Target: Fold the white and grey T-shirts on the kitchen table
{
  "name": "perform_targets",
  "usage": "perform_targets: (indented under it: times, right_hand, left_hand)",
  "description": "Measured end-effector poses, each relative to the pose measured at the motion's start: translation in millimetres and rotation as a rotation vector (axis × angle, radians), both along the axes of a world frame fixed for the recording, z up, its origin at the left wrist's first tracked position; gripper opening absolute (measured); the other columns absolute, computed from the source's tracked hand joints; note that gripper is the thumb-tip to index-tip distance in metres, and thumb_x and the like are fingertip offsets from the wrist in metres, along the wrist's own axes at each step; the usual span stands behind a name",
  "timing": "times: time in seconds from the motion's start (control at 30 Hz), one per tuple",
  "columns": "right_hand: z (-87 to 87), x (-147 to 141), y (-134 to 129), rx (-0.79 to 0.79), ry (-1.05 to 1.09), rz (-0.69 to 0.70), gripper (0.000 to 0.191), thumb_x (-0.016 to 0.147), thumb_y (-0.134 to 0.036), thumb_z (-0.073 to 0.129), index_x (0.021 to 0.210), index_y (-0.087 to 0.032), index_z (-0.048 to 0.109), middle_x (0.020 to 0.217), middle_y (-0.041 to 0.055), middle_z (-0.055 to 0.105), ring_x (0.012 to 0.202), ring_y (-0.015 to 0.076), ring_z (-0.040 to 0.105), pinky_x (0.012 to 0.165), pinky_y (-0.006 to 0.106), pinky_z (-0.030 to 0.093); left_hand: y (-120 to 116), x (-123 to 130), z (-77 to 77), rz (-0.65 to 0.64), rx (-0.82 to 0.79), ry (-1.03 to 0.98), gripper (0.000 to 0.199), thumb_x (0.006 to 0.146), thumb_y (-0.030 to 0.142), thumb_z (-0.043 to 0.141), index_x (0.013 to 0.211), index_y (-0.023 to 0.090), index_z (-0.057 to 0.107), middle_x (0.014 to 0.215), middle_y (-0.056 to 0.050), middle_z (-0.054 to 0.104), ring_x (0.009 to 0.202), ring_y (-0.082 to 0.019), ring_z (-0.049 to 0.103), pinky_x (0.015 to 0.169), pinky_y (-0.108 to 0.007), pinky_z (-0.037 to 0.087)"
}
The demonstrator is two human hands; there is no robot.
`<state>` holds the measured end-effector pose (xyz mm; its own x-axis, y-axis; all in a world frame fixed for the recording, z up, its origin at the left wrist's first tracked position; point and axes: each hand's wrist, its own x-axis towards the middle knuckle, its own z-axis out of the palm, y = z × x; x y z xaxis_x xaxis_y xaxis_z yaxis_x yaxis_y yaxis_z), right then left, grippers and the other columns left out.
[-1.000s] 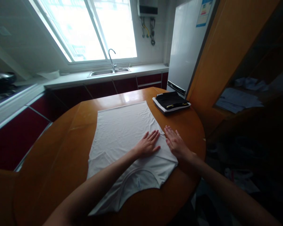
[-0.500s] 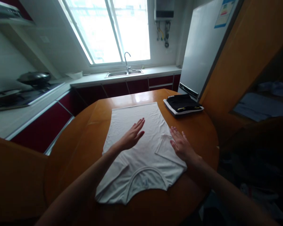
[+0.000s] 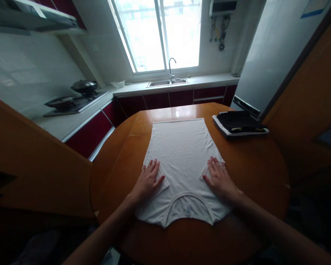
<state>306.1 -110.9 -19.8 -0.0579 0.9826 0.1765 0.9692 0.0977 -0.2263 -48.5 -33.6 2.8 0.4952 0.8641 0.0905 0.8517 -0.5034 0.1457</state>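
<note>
A white T-shirt [image 3: 183, 147] lies spread on the round wooden table [image 3: 118, 162], its neckline toward me and its hem at the far side. Both sleeves are folded inward over the body. My left hand [image 3: 149, 179] rests flat on the left sleeve, fingers spread. On the right sleeve lies my right hand [image 3: 219, 178], also flat with its fingers extended. Neither hand grips anything.
A stack of folded dark and white clothes [image 3: 238, 123] sits at the table's far right. Beyond the table are a sink [image 3: 168, 82], a stove [image 3: 79, 103] with pans, and a fridge [image 3: 262, 55] at the right.
My left hand has moved from above the shirt's middle onto the left sleeve. My right hand has come down on the right sleeve. The shirt lies flatter and the view has shifted left.
</note>
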Motion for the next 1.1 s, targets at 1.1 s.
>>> perform_targets:
  times: [1.1]
  right_hand:
    - [23.2,72,-98,0.138,0.194,0.511,0.029,0.088,-0.035,0.072,0.117,-0.035,0.073,0.128,0.0071,0.065,0.12,0.0268,0.055,0.1,0.043,0.049]
  left_hand:
    - [-80,-81,25.8,-0.558,-0.092,-0.416,0.024,0.096,0.028,0.065,0.119,0.028,0.07,0.106,-0.007,0.067,0.1,-0.019,0.059,0.088,-0.032,0.052]
